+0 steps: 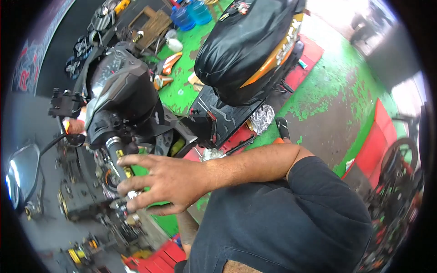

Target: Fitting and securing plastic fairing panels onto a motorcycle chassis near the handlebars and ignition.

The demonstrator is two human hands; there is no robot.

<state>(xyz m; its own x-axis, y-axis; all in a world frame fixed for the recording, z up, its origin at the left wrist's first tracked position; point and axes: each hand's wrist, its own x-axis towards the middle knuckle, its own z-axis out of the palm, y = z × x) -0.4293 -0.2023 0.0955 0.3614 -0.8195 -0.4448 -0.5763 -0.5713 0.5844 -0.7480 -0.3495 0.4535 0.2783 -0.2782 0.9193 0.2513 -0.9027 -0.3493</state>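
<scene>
My right hand (pixel 166 182) reaches across my body to the left and closes around the outer end of a scooter's handlebar grip (pixel 116 152), a black grip with gold trim. The fingertips pinch a small metal bar end (pixel 132 195). The scooter's dark dashboard and front cover (pixel 120 86) sit just above the grip, and its black seat (pixel 248 41) lies further back. Part of my left forearm (pixel 186 230) shows beneath the right hand; the left hand itself is hidden.
A round mirror (pixel 20 175) sticks out at the far left. Wrenches lie on the scooter's black footboard (pixel 218 113). The floor is worn green paint (pixel 337 86) with red ramps (pixel 373 141). Blue water jugs (pixel 191 13) and body panels stand at the back, another bike at the right.
</scene>
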